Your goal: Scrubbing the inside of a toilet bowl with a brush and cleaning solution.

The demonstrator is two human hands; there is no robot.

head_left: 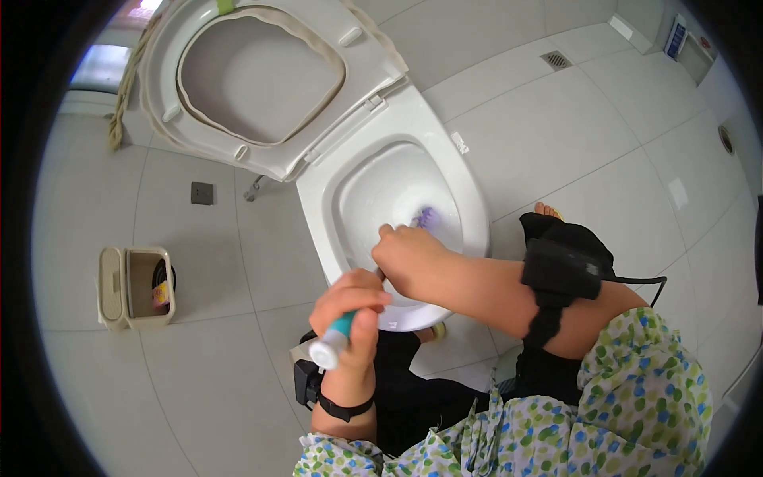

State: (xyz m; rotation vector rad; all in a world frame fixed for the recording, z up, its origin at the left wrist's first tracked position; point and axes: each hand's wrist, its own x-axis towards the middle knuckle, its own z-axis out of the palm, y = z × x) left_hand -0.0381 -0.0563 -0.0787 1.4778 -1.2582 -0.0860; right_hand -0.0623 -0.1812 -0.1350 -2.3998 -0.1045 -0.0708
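Observation:
Both hands grip one toilet brush over the white toilet bowl. My left hand is wrapped round the teal handle with its white end cap. Farther along the shaft, my right hand is closed on it and hides much of it. Purple bristles of the toilet brush show down inside the bowl, near its right inner wall. The raised seat and lid lean back beyond the bowl, with a beige cover round the seat.
On the left, an open beige bin stands on the tiled floor or against the wall. A grey outlet plate and a metal valve are left of the toilet. A drain grate lies at the far right.

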